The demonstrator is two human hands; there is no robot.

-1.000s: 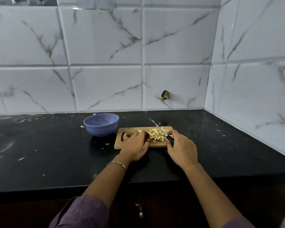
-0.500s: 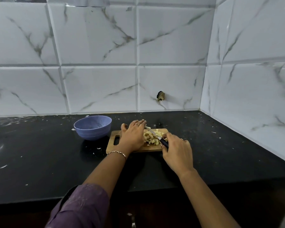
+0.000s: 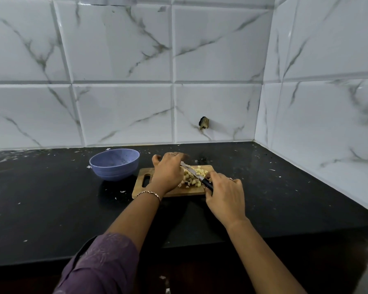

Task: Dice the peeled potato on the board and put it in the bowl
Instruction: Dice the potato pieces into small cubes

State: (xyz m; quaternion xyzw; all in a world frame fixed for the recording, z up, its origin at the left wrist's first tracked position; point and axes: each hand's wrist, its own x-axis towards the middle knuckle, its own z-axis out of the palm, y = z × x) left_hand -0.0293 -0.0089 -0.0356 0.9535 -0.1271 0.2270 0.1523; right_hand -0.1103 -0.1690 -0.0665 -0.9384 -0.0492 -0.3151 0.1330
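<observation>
**Dice hemmed in between blade and palm**

Nearest the counter edge, the right hand [image 3: 223,196] is clamped round the black handle of the knife [image 3: 193,173]. The wrist is low and the blade is angled away to the far left across the diced potato [image 3: 197,178]. The pile is kept on the right half of the board [image 3: 139,188]. Against its left side the left hand [image 3: 168,172] is cupped, palm down. Its fingertips are blurred, so a grip cannot be told. Further left the bowl [image 3: 115,164] is set just off the board's handle end, so a leftward carry is called for, likely by the nearer left hand.
</observation>
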